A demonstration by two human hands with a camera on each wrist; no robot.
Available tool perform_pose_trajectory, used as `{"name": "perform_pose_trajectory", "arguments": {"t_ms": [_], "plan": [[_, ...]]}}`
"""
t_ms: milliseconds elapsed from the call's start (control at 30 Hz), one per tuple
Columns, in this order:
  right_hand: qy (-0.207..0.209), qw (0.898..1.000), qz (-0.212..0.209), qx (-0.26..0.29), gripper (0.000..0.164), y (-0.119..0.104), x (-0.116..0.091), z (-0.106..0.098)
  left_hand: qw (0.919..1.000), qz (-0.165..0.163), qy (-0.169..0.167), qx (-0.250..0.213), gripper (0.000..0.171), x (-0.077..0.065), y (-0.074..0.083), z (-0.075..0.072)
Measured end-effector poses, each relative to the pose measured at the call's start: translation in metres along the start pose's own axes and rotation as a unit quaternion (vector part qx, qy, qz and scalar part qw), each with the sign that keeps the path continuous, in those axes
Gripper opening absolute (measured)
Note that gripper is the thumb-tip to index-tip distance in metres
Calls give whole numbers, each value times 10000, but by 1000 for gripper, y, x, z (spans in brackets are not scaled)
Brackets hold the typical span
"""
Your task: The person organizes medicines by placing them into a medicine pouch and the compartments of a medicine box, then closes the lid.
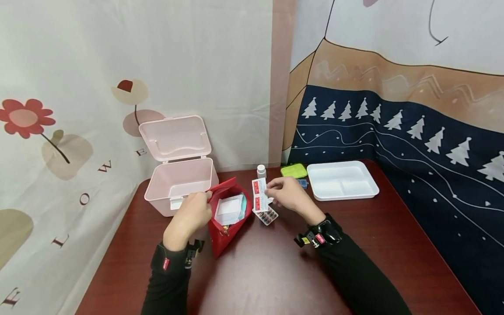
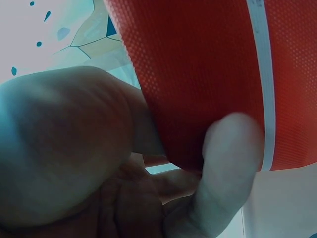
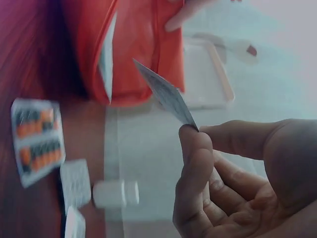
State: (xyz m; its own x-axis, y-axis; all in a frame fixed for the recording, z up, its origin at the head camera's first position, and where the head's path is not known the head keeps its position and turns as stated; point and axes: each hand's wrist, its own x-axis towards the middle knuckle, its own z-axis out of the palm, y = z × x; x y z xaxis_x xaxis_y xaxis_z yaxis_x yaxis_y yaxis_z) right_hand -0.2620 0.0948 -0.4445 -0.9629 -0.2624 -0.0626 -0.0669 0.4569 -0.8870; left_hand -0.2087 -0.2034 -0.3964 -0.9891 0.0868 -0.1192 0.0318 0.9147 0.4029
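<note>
My left hand (image 1: 193, 214) grips the upper edge of a red zip pouch (image 1: 218, 240), which stands open on the table. A white packet (image 1: 229, 209) with something light blue beside it sits inside. Between thumb and fingers, my right hand (image 1: 291, 194) pinches a thin, flat packet with red and white print (image 1: 258, 194), held up just right of the pouch's mouth. Seen edge-on, the packet (image 3: 168, 96) points toward the pouch in the right wrist view. Below it lies a blister pack of capsules (image 1: 267, 216), dark and orange in the right wrist view.
A white bottle (image 1: 261, 172) stands behind the packet. At the left is a pink box (image 1: 157, 203) with its lid (image 1: 177, 138) raised. A green case (image 1: 294, 170), a small blue item (image 1: 302, 183) and a white divided tray (image 1: 368, 193) lie right of the bottle.
</note>
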Motion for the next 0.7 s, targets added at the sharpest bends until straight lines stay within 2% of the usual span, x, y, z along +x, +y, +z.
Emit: {"name": "perform_pose_trajectory", "arguments": {"t_ms": [233,567,700], "plan": [[-15,9996,-185,-233,17,-23,13,33,10000,33,9,91,28,1,0,1],[-413,9991,8,-100,7,-39,21,85,10000,14,0,60,29,3,1,2],[-420,9987,120,-269,4,-40,20,102,9998,43,56,163,31,1,0,2]]}}
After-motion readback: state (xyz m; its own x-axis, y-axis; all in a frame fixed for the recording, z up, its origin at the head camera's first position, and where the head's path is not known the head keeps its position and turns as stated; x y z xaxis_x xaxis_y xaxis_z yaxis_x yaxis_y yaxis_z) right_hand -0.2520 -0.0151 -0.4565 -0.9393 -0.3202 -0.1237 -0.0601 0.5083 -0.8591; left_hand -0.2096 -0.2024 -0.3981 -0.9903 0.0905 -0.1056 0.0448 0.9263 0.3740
